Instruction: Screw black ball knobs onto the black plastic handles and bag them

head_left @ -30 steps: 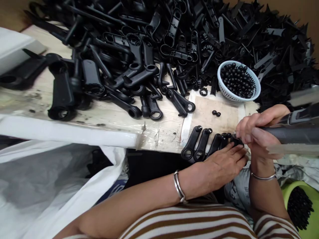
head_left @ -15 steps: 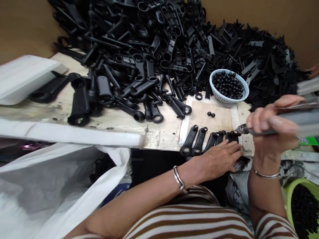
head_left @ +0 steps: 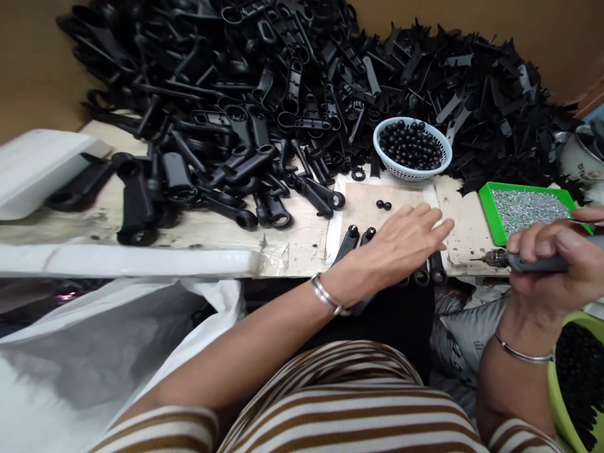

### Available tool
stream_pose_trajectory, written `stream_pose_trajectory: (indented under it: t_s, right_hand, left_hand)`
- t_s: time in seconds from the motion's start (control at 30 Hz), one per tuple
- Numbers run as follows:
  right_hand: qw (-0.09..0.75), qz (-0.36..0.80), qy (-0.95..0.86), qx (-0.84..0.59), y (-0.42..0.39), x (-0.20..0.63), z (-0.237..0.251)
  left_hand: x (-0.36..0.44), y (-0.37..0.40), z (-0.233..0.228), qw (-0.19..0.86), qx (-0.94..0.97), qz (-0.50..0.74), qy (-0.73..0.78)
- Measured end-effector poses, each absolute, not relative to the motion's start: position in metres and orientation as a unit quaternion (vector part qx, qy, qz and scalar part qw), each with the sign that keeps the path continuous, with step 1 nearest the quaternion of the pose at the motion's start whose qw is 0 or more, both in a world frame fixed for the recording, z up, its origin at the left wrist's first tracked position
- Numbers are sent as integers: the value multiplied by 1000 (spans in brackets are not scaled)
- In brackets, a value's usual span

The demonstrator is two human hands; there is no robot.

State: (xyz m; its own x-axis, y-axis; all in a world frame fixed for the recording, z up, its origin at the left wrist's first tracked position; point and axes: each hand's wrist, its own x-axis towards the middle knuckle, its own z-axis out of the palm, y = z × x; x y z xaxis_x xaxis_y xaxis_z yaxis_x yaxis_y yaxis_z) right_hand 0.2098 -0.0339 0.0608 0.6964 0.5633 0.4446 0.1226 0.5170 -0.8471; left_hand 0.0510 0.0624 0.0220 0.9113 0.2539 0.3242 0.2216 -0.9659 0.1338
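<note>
A worn wooden worktable (head_left: 292, 248) stands against brown walls, its back buried under a heap of black plastic handles (head_left: 283, 82). A white basket of black balls (head_left: 412, 150) and a green tray of screws (head_left: 528, 209) sit near the front. The left hand (head_left: 401, 242) lies flat, fingers spread, over a row of handles (head_left: 352, 238), hiding most. The right hand (head_left: 557, 264), fingers clamped, grips a power screwdriver (head_left: 523, 260), its body cut off.

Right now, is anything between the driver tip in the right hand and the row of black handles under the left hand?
Nothing visible: only bare bench separates the driver tip from the black handles under the left hand.
</note>
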Motion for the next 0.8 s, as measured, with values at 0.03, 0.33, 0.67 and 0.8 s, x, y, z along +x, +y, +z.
stream_pose_trajectory:
  t_s: [0.03,0.33,0.67,0.8]
  right_hand:
    - [790,134,-370,-469,-35,210,60]
    - [778,140,-407,-458,-42,212,54]
    - [786,147,-386,-460,-49,217,48]
    - [786,134,-380,-469,-53,216,50]
  left_hand:
    - [54,65,22,4,978,159,132]
    - [64,68,14,-178,975,97,90]
    - [70,75,26,-124,990,38,52]
    - [84,79,24,-71,994,29,72]
